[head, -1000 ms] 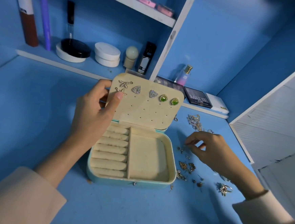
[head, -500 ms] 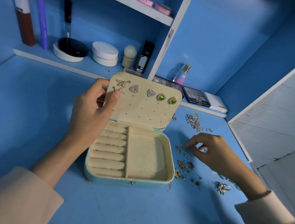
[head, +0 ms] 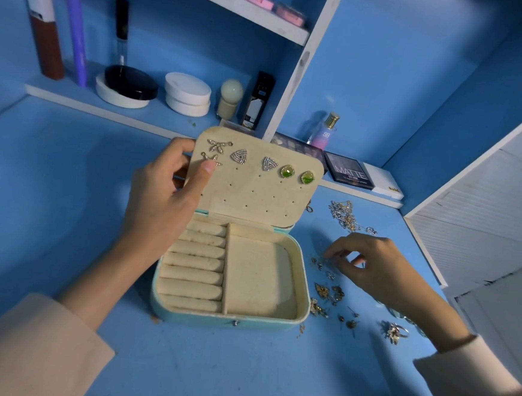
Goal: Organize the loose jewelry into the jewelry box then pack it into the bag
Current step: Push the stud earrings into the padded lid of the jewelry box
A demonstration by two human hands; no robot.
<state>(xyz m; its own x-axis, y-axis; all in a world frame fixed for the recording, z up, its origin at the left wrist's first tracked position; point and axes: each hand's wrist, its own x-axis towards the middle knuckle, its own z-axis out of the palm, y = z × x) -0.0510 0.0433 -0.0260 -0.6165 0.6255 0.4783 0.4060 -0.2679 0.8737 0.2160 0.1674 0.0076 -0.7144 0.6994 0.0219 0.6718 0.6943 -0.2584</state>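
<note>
Box [head: 228, 318], open on desk [head: 67, 182]: my left hand [head: 162, 208] pinches lid [head: 254, 191] upright; right hand [head: 372, 269] curls over loose studs [head: 324, 292] beside it, catch unclear; I'd lift one by its face, post outward.

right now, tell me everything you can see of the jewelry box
The jewelry box is a pale teal case with rounded corners and cream, velvety-looking lining, open on the blue table. Its lid is raised, tilted back; its inner panel has rows of small holes and six earrings pinned along the top. The base holds ring rolls on the left, an empty compartment on the right, a small clasp in front. The left hand grips the lid's left edge.
</note>
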